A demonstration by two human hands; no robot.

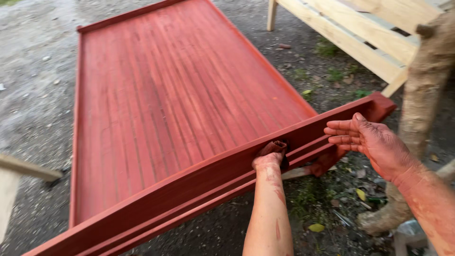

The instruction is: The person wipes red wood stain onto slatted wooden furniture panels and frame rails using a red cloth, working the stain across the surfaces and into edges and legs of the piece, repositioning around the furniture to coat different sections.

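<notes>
Your left hand point(268, 160) grips a stain rag point(275, 147) on the red bed frame's near rail point(199, 182); your right hand point(374, 142), fingers spread, hovers. Uneven pressure could leave streaks.

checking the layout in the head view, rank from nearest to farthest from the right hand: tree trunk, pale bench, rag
From the right hand:
1. Tree trunk, just to its right.
2. Rag, to its left, pressed on the red rail by the left hand.
3. Pale bench, up at the top.

Under the left hand point(268, 161) fingers, a stained cloth rag point(275, 147) presses red-stained, grainy matt wood of the bed frame point(189, 95); beyond the right hand's point(374, 142) fingertips, bare pale wood bench point(360, 33).
</notes>
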